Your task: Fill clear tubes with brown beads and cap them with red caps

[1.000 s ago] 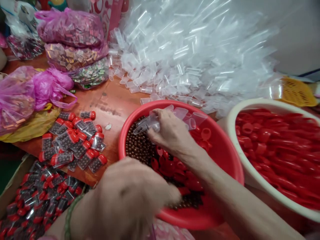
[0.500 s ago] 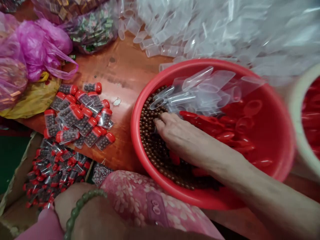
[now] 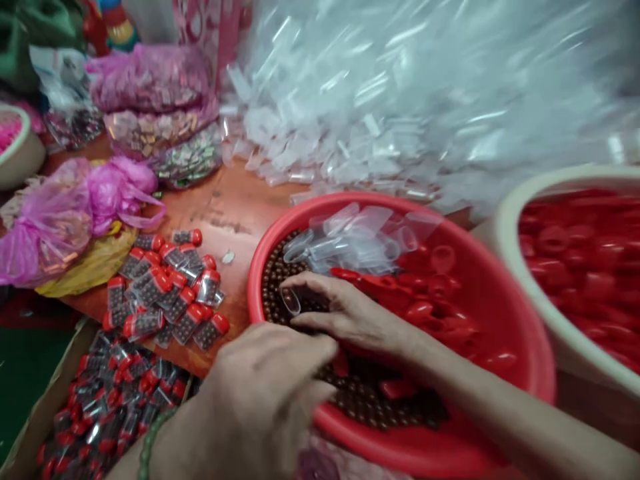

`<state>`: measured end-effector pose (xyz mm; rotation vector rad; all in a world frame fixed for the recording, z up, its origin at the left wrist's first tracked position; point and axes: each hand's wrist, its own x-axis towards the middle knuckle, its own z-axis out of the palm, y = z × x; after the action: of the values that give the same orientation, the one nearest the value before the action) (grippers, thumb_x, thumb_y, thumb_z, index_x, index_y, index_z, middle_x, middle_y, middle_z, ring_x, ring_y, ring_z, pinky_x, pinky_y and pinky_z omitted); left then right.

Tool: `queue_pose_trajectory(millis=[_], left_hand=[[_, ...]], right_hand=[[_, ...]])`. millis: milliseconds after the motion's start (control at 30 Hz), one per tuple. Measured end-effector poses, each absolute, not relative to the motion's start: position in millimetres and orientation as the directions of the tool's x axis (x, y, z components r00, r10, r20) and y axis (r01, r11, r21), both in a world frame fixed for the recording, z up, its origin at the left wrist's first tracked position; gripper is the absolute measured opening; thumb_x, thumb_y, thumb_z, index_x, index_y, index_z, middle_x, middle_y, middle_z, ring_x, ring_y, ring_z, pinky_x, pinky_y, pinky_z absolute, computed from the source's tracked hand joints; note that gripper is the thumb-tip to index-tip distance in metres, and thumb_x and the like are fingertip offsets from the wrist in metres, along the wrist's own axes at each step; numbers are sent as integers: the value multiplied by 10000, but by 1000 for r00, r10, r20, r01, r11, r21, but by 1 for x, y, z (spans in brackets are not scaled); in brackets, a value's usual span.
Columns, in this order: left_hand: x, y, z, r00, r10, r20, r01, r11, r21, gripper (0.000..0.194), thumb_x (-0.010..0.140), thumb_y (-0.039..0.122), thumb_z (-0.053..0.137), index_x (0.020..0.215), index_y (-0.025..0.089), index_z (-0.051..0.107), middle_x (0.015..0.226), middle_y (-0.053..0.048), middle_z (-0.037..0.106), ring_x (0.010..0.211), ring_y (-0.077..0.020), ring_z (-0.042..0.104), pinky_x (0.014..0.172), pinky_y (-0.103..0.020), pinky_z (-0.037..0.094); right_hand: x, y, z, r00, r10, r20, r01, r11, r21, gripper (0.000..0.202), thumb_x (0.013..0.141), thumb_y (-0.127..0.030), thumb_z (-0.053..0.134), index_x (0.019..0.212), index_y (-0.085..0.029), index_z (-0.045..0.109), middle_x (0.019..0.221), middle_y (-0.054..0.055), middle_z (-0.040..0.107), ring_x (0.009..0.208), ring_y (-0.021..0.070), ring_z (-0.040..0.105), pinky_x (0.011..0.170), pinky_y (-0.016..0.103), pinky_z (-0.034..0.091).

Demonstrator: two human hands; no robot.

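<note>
The left hand point(image 3: 265, 387) is close, at 7 o'clock, with a green bead bracelet point(image 3: 149, 443). Its fingers are bent, but it is blurry, so I can't tell if it holds anything. It is over the near left side of a big red tub point(image 3: 256, 287).

The right hand point(image 3: 355, 313) reaches into the tub from 4 o'clock. Its thumb and fingers pinch a see-through tube point(image 3: 291, 300), at the tub's 9 o'clock side, over brown balls point(image 3: 273, 280). The balls curve round to the tub's 6 o'clock. Red plastic bits point(image 3: 440, 310) lie toward its 2 o'clock, and loose clear tubes point(image 3: 345, 243) at its 11 o'clock.

At 8 o'clock, a box point(image 3: 45, 407) has lots of red-topped tubes. More filled tubes point(image 3: 170, 293) sit on the orange table point(image 3: 235, 193) at 9 o'clock. A white tub point(image 3: 507, 227) of red pieces is at 3 o'clock.

Farther off, pink bags point(image 3: 150, 83) are at 10 o'clock, and a huge heap of clear tubes point(image 3: 380, 127) is at 1 o'clock.
</note>
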<state>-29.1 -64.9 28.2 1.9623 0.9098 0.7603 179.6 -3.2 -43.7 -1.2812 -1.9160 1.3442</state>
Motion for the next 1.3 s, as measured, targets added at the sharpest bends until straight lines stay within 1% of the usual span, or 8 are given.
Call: queue_pose_trajectory(millis=[133, 333, 500, 600, 700, 833, 1033, 1300], left_hand=[[-28, -31, 15, 396, 914, 87, 541, -309, 782, 506, 886, 263, 589, 1348, 80, 494, 1368, -197, 573, 1287, -273, 539, 1080, -434, 462], [-10, -29, -4, 464, 885, -14, 507, -254, 824, 689, 884, 337, 584, 1449, 24, 344, 1481, -227, 440, 1381, -300, 430, 1139, -494, 380], [3, -21, -6, 438, 898, 50, 401, -245, 883, 625, 884, 292, 595, 1430, 59, 399, 1446, -191, 500, 1340, -267, 485, 1139, -433, 388], [2, -18, -9, 393, 916, 82, 352, -232, 907, 454, 907, 212, 546, 1351, 122, 515, 1346, -139, 605, 1229, -226, 584, 1075, -373, 455], [0, -17, -13, 352, 930, 104, 319, -224, 921, 296, 913, 175, 529, 1191, 157, 629, 1172, -97, 702, 1038, -184, 674, 945, -301, 526], [0, -16, -18, 325, 943, 71, 231, -152, 961, 257, 906, 183, 554, 1145, 163, 648, 1125, -84, 719, 1009, -172, 684, 920, -275, 533], [0, -12, -18, 378, 922, -85, 59, 68, 996, 270, 910, 191, 547, 1165, 158, 628, 1131, -92, 713, 1045, -187, 682, 951, -307, 530], [1, -10, -9, 514, 843, -157, 28, 166, 986, 264, 901, 176, 533, 1152, 149, 612, 1063, -71, 703, 1002, -179, 654, 927, -308, 500]], right_hand=[[180, -8, -26, -439, 895, -80, 302, 63, -951, 349, 791, -241, 694, 1131, -199, 629, 1140, 49, 686, 1039, 197, 632, 947, 355, 480], [188, -12, -11, -435, 895, 103, 305, 254, -918, 359, 822, -204, 676, 1177, -223, 627, 1161, 59, 682, 1034, 187, 636, 934, 331, 481], [189, -17, -7, -436, 879, 193, 276, 335, -901, 349, 861, -222, 632, 1208, -218, 599, 1134, 77, 684, 1016, 187, 639, 922, 327, 491], [189, -18, -11, -372, 923, 95, 233, 192, -953, 415, 855, -235, 639, 1257, -218, 539, 1070, 66, 673, 936, 175, 657, 843, 305, 532], [187, -18, -21, -363, 930, -64, 413, 99, -905, 321, 880, -216, 572, 1200, -191, 574, 958, 68, 662, 846, 185, 653, 779, 324, 544], [171, -22, -40, -503, 837, -216, 594, 153, -790, 368, 826, -162, 612, 1193, -172, 600, 1152, 129, 661, 1053, 246, 637, 941, 389, 492], [164, -22, -46, -567, 793, -221, 583, 197, -789, 282, 845, -72, 486, 1034, -169, 672, 989, 103, 725, 969, 208, 675, 854, 303, 517], [196, -8, 33, -320, 948, -3, 476, 157, -865, 201, 898, -377, 571, 889, -221, 697, 817, 34, 721, 716, 176, 665, 649, 284, 534]])
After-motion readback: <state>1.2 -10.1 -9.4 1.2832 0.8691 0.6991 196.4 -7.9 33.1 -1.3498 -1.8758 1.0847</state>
